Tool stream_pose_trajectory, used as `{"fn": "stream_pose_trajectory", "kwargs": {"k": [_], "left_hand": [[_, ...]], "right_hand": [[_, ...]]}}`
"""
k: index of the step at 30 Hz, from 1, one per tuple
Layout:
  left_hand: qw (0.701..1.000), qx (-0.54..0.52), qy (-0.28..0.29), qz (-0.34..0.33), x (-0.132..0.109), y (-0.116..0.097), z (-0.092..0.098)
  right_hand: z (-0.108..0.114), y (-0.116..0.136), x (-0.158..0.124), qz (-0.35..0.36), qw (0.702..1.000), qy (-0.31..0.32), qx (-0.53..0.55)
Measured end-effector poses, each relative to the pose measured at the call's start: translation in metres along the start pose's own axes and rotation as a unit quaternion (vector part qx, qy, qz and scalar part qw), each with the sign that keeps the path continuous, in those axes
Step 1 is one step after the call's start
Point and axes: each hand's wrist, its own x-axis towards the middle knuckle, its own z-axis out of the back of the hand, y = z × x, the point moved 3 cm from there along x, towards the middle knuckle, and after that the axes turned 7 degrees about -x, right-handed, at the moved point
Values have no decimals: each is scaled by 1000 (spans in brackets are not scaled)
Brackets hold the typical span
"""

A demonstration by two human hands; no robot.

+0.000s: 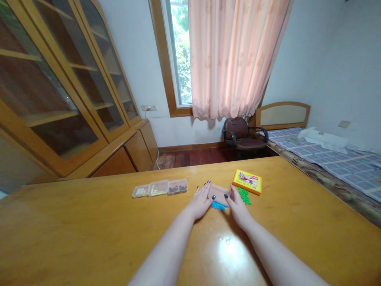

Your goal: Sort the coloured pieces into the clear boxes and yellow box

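Note:
A small clear plastic box [219,192] rests on the table between my two hands. My left hand [201,202] lies along its left side, with the thumb at the near edge. From the right, my right hand [239,206] grips the same box with its thumb and fingers. Just in front of the box is a small heap of blue pieces [218,206], partly beneath my thumbs. Green pieces [245,196] are scattered beside my right hand, close to a yellow printed box [247,182].
Three clear plastic boxes stand in a row to the left: one with pale contents [141,191], one with cream pieces [158,188], one with dark pieces [177,186]. Beyond the wooden table [89,234] are a brown armchair [242,133], a glass-fronted cabinet [68,115] and a bed [327,153].

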Motion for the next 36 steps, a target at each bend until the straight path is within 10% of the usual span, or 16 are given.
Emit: {"fn": "stream_pose_trajectory", "kwargs": {"k": [13, 30, 36], "left_hand": [[995, -22, -36, 86, -9, -6, 8], [987, -129, -83, 44, -25, -2, 10], [982, -145, -102, 62, -24, 4, 7]], "right_hand": [[2, 22, -3, 90, 975, 89, -182], [45, 38, -11, 29, 959, -25, -281], [45, 41, -12, 34, 927, 24, -373]]}}
